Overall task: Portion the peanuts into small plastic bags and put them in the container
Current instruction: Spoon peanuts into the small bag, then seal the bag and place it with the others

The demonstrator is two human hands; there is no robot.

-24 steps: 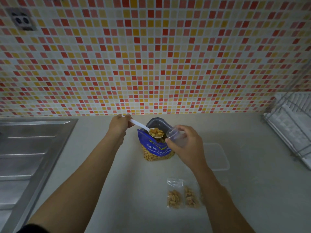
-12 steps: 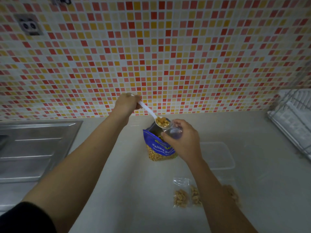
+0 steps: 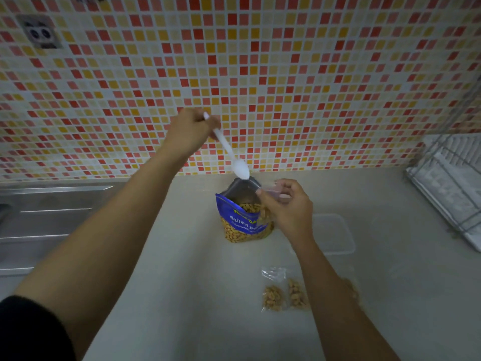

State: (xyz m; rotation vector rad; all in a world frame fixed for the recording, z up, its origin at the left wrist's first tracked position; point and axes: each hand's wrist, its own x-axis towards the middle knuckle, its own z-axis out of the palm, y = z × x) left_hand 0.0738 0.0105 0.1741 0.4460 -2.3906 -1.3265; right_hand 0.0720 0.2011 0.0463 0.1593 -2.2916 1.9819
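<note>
1. Far left of the peanut bag (image 3: 244, 222), the steel sink (image 3: 39, 225) ends in a raised edge. A broad stretch of worktop (image 3: 182, 282) lies between that edge and the bag.
2. Your left hand (image 3: 191, 131) is up and left of the bag, in front of the tiled wall, fingers curled tight round the handle of the white spoon (image 3: 229, 149).
3. The spoon slants down, and its bowl sits just above the bag's open top, at the mouth of the small plastic bag (image 3: 273, 190).
4. The peanut bag stands upright and open, near the wall.
5. Your right hand (image 3: 289, 207), touching the bag's right side, pinches the small plastic bag at its rim.
6. In front of the bag and a little right, the filled small bags (image 3: 273, 295) lie flat beside your forearm.
7. Just right of the bag lies the clear container (image 3: 335, 233), its near edge well apart from the filled bags.
8. Far right, the dish rack (image 3: 447, 183) overhangs the worktop's end.
</note>
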